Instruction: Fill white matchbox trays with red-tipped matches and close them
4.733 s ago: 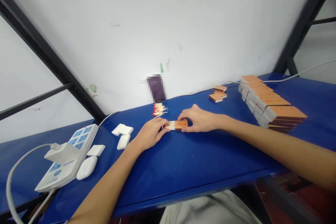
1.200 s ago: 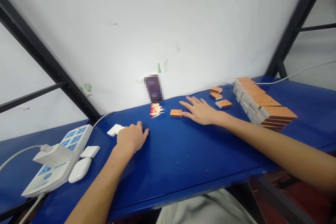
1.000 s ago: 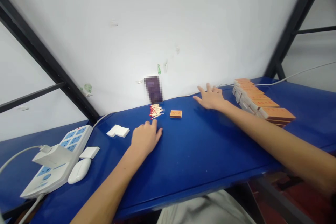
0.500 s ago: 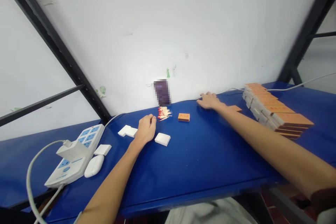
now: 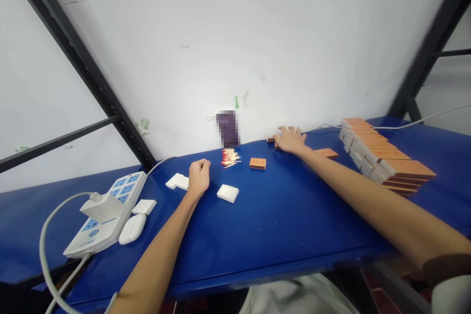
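Right hand: the right hand (image 5: 290,139) is stretched to the far edge of the blue counter (image 5: 279,216), close under the wall. Its grip is wide open, fingers spread flat, closed on nothing.
Under the fingers: a small orange matchbox (image 5: 271,140) peeks out at the fingertips, touching them or nearly so (the hand may cover others; I cannot tell).
Left hand: the left hand (image 5: 199,176) rests on the counter with its grip curled into a loose fist; nothing shows inside it.
Beside the left hand: a pair of white trays (image 5: 177,181) lies just beside the knuckles, and a single white tray (image 5: 227,193) lies near on the other side.
Between the hands: a heap of loose matches (image 5: 230,157) lies by the wall, with a closed matchbox (image 5: 257,163) just beside it.
Past the right forearm: one flat matchbox (image 5: 326,153) lies close to the arm. A long stacked row of matchboxes (image 5: 382,159) stands farther right.
Far left: a power strip (image 5: 106,208) with a plug in it, well apart from both hands.
Handling: the small orange matchbox looks light and made of thin card, easily crushed and likely to skate on the smooth counter. It seems best pinched by its long side edges, away from the ends where the drawer slides out.
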A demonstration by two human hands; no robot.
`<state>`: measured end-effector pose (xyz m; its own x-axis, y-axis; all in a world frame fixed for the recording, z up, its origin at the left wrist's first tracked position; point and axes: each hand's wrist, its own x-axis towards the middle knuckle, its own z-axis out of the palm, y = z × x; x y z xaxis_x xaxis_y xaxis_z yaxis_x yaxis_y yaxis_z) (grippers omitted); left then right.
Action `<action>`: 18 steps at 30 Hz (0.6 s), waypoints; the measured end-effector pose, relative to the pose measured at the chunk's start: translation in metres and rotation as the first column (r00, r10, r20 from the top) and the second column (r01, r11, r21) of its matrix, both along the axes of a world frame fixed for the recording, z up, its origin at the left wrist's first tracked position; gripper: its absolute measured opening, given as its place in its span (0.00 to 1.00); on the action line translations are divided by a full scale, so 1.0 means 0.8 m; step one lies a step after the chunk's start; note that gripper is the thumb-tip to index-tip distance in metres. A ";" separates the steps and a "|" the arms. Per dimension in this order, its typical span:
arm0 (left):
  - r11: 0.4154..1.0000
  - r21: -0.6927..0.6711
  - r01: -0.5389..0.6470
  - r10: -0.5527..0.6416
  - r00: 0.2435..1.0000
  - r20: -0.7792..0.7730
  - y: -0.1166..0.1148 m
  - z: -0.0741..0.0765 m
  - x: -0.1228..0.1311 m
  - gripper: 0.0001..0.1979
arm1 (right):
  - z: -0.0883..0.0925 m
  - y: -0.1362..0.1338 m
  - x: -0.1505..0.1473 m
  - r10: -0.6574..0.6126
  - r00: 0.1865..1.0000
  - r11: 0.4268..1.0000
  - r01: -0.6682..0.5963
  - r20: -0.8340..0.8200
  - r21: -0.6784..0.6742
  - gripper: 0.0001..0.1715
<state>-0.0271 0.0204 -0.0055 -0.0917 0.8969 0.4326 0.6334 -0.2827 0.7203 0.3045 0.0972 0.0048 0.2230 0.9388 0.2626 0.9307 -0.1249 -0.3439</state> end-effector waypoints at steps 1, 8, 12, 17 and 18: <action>1.000 0.002 0.003 -0.003 1.000 0.000 -0.002 0.001 0.001 0.16 | -0.001 0.001 0.005 -0.028 0.999 0.998 0.027 -0.022 -0.050 0.35; 0.983 0.077 0.166 -0.136 0.943 -0.303 -0.014 0.010 0.005 0.16 | 0.005 -0.001 -0.004 0.190 0.976 0.980 -0.194 -0.103 -0.037 0.33; 0.994 0.005 0.110 -0.102 0.938 -0.331 -0.014 0.010 0.002 0.17 | 0.011 -0.025 -0.028 0.448 0.894 0.879 -0.446 0.023 0.169 0.28; 0.960 -0.044 0.276 -0.271 0.879 -0.392 -0.022 0.013 0.004 0.14 | 0.011 -0.069 -0.053 0.764 0.620 0.602 -0.784 0.177 0.150 0.26; 0.948 -0.049 0.313 -0.306 0.866 -0.396 -0.025 0.014 0.005 0.14 | 0.010 -0.075 -0.058 0.779 0.598 0.583 -0.802 0.192 0.130 0.26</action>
